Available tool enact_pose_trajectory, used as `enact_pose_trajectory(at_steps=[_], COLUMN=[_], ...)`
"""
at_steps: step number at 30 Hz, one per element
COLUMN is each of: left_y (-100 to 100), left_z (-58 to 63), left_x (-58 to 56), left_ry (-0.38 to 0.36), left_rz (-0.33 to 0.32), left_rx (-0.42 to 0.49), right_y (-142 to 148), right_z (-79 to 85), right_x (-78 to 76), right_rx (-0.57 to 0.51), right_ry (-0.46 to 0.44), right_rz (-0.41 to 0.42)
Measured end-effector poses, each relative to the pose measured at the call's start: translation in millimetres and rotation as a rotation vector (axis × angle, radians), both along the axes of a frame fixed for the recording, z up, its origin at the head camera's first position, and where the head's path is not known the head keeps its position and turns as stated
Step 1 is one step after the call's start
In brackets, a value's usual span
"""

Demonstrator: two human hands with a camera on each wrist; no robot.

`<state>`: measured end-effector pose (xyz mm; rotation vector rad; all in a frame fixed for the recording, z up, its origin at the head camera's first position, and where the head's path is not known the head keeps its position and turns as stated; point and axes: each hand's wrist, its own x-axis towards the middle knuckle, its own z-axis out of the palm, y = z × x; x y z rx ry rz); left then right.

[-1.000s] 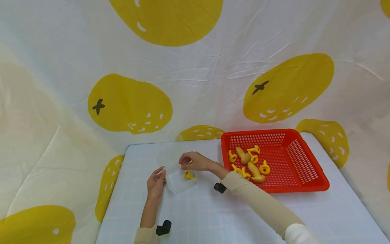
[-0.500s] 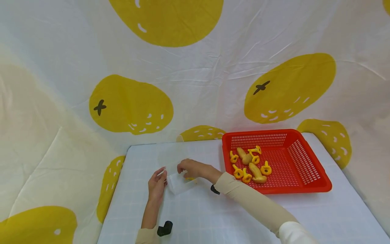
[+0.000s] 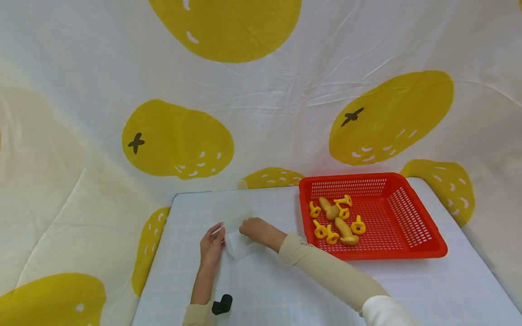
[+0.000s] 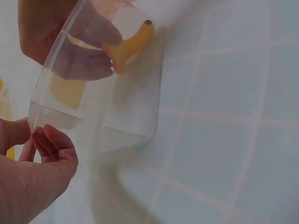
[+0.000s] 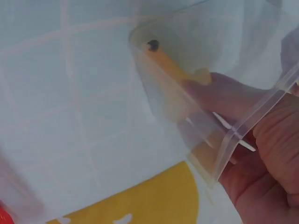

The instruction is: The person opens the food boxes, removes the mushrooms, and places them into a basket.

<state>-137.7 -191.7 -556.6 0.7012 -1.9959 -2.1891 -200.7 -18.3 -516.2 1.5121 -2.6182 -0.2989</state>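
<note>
A clear plastic box (image 3: 236,248) stands on the table, its near wall showing between my hands in the head view. My left hand (image 3: 211,250) pinches the box's rim at the left side, thumb and fingertips meeting there in the left wrist view. Reaching over the rim, my right hand (image 3: 261,232) has its fingers down inside the box. They pinch a yellow mushroom (image 4: 135,44) by its wider end. The mushroom's dark-tipped stem (image 5: 161,58) points toward a bottom corner of the box. From the head camera, the right hand hides the mushroom.
A red mesh basket (image 3: 432,246) sits to the right, beyond the right forearm. It holds several small yellow mushrooms (image 3: 358,225) and two larger tan ones (image 3: 346,233). Behind the table hangs a cloth (image 3: 269,113) printed with yellow fruit.
My right hand has lowered into the box and closed around the yellow mushroom, which showed there a second ago. The left hand keeps its hold on the rim.
</note>
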Motion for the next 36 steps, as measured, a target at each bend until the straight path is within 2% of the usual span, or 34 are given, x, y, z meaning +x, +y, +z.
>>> enact_pose_trajectory(at_steps=[1, 3, 6, 9, 12, 14, 21, 24, 31, 36], left_y=[0, 1, 2, 3, 4, 4, 4, 4, 2, 1], left_z=[-0.1, -0.1, -0.1, 0.1, 0.5, 0.7, 3.0, 3.4, 2.8, 2.0], left_x=[-0.1, 0.2, 0.7, 1.4, 1.8, 1.8, 1.0, 0.1, -0.4, 0.6], left_ry=[0.000, -0.002, -0.006, -0.007, -0.005, -0.007, -0.022, -0.026, -0.045, -0.031], left_rz=[0.000, 0.001, 0.003, 0.000, 0.000, -0.001, 0.000, -0.002, -0.013, -0.015], left_rx=[0.001, -0.001, -0.004, -0.004, 0.006, 0.009, -0.006, -0.011, -0.030, -0.010], right_y=[1, 3, 7, 14, 19, 20, 25, 32, 52, 69], right_z=[-1.2, -0.1, 2.5, 5.3, 8.9, 11.9, 24.2, 26.7, 29.7, 35.5], right_x=[-0.2, -0.9, -2.9, -4.5, -5.8, -7.1, -12.2, -14.0, -18.0, -17.2], right_rx=[0.006, 0.024, 0.021, -0.043, -0.140, -0.195, -0.423, -0.524, -0.738, -0.836], right_ry=[0.026, 0.022, -0.016, -0.078, -0.176, -0.247, -0.592, -0.709, -0.834, -0.897], right_rz=[0.011, 0.031, 0.070, 0.101, 0.106, 0.093, -0.064, -0.103, -0.108, -0.130])
